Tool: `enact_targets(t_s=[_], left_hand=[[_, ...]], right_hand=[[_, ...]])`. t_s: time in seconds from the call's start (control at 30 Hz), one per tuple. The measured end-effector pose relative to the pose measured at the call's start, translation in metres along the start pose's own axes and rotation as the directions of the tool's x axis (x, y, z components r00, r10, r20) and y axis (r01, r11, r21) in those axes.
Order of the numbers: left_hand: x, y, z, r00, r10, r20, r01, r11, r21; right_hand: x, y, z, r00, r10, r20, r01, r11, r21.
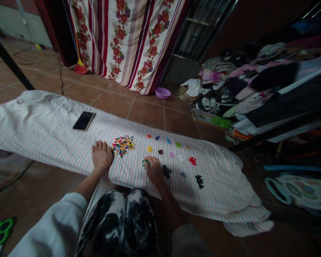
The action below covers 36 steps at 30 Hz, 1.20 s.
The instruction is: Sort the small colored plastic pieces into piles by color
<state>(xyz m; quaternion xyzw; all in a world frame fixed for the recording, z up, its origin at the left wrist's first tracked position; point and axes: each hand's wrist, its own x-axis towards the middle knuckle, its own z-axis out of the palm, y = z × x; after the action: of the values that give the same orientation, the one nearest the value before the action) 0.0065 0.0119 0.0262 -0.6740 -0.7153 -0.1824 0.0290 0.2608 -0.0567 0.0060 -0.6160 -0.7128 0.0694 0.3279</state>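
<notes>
One cloth (56, 110) stretches across my feed. On it my left hand (101, 156) rests flat, released; I can't tell whether my right hand (153, 168) pinches anything. The mixed pile (123, 145) sits just beside the left; a careless right sweep could scatter the dark cluster (166, 171) into the green pieces (146, 163).

Left hand (102, 155) palm-down, right hand (153, 168) fingers curled
</notes>
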Motion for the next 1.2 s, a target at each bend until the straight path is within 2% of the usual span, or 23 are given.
enact_targets(t_s=[0.17, 0.27, 0.43, 0.63, 0.83, 0.97, 1.07, 1.2], left_hand=[[-0.002, -0.003, 0.003, 0.999, 0.054, 0.007, -0.054, 0.998, 0.011], [-0.004, -0.007, 0.005, 0.996, 0.086, 0.003, -0.085, 0.995, -0.054], [-0.014, -0.011, 0.006, 0.997, 0.070, -0.034, -0.075, 0.983, -0.168], [-0.043, -0.003, 0.006, 0.999, -0.018, -0.033, 0.017, 0.999, -0.038], [-0.053, -0.003, 0.000, 0.993, 0.030, 0.114, -0.040, 0.995, 0.086], [-0.053, -0.009, -0.010, 0.956, 0.089, 0.278, -0.123, 0.987, 0.107], [-0.050, -0.010, -0.017, 0.911, 0.106, 0.397, -0.161, 0.981, 0.107], [-0.042, -0.006, -0.025, 0.854, 0.077, 0.514, -0.154, 0.982, 0.109]], right_hand=[[-0.004, -0.003, 0.004, 1.000, 0.019, -0.023, -0.019, 1.000, -0.008], [-0.004, -0.004, 0.004, 0.999, 0.012, -0.032, -0.012, 1.000, 0.001], [-0.004, -0.009, 0.003, 0.997, -0.026, -0.072, 0.027, 1.000, 0.005], [0.002, -0.036, 0.007, 0.997, -0.077, 0.007, 0.077, 0.997, 0.009], [0.026, -0.075, 0.022, 0.977, -0.110, 0.184, 0.105, 0.994, 0.034], [0.041, -0.090, 0.034, 0.960, -0.046, 0.276, 0.062, 0.997, -0.051], [0.045, -0.093, 0.043, 0.959, -0.018, 0.282, 0.045, 0.995, -0.089], [0.044, -0.091, 0.053, 0.977, -0.038, 0.211, 0.054, 0.996, -0.071]])
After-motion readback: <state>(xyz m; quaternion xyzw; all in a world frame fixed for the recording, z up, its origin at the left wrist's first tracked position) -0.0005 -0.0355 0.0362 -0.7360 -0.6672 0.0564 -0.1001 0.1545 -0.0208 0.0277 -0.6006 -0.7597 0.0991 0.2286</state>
